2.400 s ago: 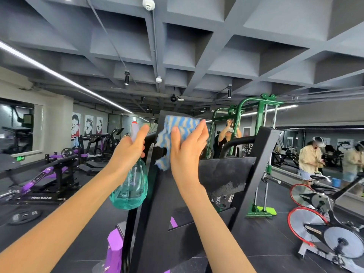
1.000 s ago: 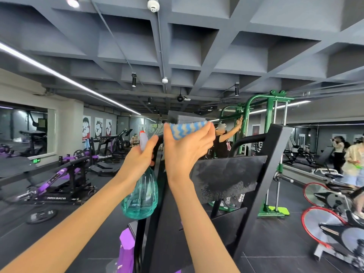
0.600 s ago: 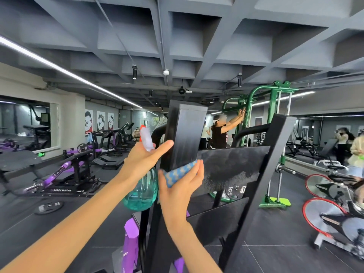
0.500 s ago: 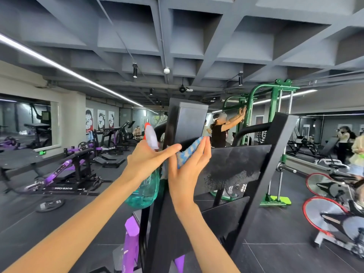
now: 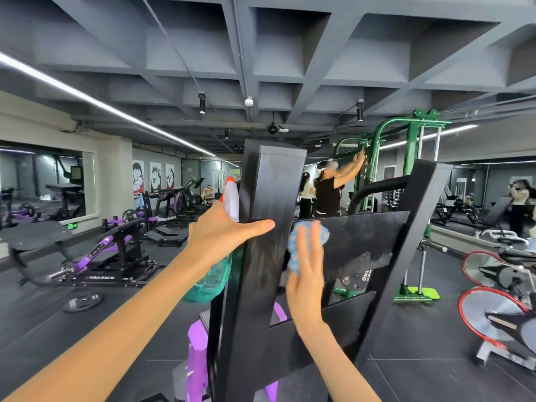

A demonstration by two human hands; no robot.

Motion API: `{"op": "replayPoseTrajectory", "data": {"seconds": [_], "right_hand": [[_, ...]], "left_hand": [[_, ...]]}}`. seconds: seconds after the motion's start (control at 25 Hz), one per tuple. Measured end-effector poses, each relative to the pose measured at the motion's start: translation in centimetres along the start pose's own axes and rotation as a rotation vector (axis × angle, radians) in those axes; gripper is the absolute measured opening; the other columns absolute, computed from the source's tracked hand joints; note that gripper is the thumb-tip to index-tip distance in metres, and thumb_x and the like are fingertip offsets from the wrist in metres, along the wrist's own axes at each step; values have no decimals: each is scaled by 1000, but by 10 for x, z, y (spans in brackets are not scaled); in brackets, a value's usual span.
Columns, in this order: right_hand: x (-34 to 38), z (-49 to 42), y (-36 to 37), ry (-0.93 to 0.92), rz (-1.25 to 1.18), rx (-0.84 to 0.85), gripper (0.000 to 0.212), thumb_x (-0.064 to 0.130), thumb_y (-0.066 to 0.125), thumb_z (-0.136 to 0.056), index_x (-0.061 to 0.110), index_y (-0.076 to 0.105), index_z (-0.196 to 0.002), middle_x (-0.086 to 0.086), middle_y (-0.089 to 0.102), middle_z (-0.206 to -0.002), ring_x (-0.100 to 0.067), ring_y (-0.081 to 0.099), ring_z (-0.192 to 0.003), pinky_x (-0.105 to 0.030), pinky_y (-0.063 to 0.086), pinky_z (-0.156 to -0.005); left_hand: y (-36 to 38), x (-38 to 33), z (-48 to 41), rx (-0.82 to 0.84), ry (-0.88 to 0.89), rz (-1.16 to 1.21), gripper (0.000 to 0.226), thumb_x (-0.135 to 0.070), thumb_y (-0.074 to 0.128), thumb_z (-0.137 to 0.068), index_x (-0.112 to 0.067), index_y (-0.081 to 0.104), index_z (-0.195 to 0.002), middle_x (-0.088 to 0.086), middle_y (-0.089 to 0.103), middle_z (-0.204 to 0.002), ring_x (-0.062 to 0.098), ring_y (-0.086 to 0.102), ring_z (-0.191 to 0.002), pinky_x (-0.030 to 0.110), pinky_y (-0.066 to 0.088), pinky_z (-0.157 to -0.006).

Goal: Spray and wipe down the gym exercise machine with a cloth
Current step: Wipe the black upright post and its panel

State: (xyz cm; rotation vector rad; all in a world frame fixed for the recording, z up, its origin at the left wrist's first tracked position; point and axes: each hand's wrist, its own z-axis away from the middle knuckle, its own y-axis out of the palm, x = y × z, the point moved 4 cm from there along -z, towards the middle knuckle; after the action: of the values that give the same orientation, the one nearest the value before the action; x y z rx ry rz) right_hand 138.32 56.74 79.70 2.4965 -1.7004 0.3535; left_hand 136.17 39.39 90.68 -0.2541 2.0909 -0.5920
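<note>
A black gym machine frame stands right in front of me, its tall upright post (image 5: 266, 221) in the centre and a slanted plate (image 5: 365, 236) to the right. My left hand (image 5: 223, 233) grips a teal spray bottle (image 5: 211, 282) with a white and red nozzle, thumb stretched across the post. My right hand (image 5: 304, 274) presses a blue-and-white cloth (image 5: 307, 239) flat against the plate just right of the post. Purple parts of the machine (image 5: 197, 346) show low down.
Purple-black machines (image 5: 110, 256) and a loose weight plate (image 5: 84, 301) lie on the left floor. A green cable rack (image 5: 412, 198) stands behind, with people (image 5: 327, 192) at it. Spin bikes (image 5: 499, 300) are at the right; another person (image 5: 519, 207) stands far right.
My right hand has carried the cloth from the top of the post, down its left face, then across to the plate on the post's right. The left hand stayed by the post.
</note>
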Motion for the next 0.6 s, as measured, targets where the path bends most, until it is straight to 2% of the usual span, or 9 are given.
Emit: {"op": "replayPoseTrajectory", "data": {"seconds": [0.08, 0.12, 0.16, 0.24, 0.28, 0.36, 0.44, 0.52, 0.6], "right_hand": [[-10, 5, -6, -231, 111, 94, 89, -26, 45, -73, 19, 28, -147, 4, 13, -158, -10, 15, -145, -33, 28, -114], [-27, -5, -14, -165, 113, 38, 84, -23, 44, -75, 18, 30, -147, 1, 17, -157, -6, 16, -143, -33, 28, -113], [-41, -18, -23, 33, 63, -83, 77, -16, 40, -79, 18, 31, -147, -1, 19, -157, -4, 16, -143, -35, 30, -111], [-36, -37, -23, 271, -92, -216, 65, 2, 35, -87, 22, 26, -148, 2, 16, -157, -10, 14, -145, -43, 28, -113], [-17, -41, -14, 201, -129, -183, 63, 7, 35, -91, 24, 23, -150, 5, 13, -158, -18, 14, -146, -46, 24, -116], [8, -28, 7, -149, -80, -50, 56, 11, 33, -96, 22, 23, -150, 6, 12, -158, -27, 17, -145, -47, 16, -118], [-13, -29, 2, -355, 64, -22, 51, 12, 31, -99, 21, 25, -149, 4, 13, -158, -25, 19, -145, -47, 20, -116], [-53, -37, -15, -224, 90, -106, 54, 7, 36, -98, 20, 26, -149, 3, 13, -158, -21, 18, -145, -51, 25, -114], [-75, -45, -26, 126, -47, -259, 54, 3, 39, -94, 10, 30, -148, -4, 13, -158, -19, 14, -146, -56, 23, -113]], "left_hand": [[1, 2, -2, 31, -3, 1, 54, -58, 75, -72, -23, 36, -85, -4, 35, -69, 19, 40, -70, 37, 34, -70], [1, 3, -4, 36, -6, 9, 55, -58, 75, -71, -24, 37, -91, -3, 34, -70, 19, 39, -69, 35, 32, -67], [1, 4, -6, 43, -12, 20, 54, -58, 76, -71, -25, 40, -95, -3, 34, -70, 19, 39, -69, 34, 30, -64], [0, 3, -7, 58, -17, 35, 61, -55, 76, -73, -17, 50, -112, -2, 34, -71, 19, 39, -69, 32, 29, -61], [0, 1, -6, 70, -13, 35, 67, -53, 76, -74, -18, 48, -124, -2, 34, -71, 19, 40, -69, 30, 29, -59], [0, -1, -4, 88, 14, 29, 68, -50, 75, -76, -27, 41, -130, -4, 33, -70, 15, 39, -65, 28, 28, -56], [0, -1, -6, 93, 24, 27, 81, -49, 75, -77, -23, 36, -142, -3, 31, -69, 12, 36, -61, 29, 28, -55], [1, 1, -8, 91, 29, 4, 91, -50, 74, -76, -20, 29, -149, -2, 30, -70, 12, 35, -59, 28, 28, -54], [2, 3, -11, 105, 36, -7, 100, -51, 73, -77, -35, 11, -154, -1, 33, -72, 13, 38, -61, 27, 30, -54]]}}
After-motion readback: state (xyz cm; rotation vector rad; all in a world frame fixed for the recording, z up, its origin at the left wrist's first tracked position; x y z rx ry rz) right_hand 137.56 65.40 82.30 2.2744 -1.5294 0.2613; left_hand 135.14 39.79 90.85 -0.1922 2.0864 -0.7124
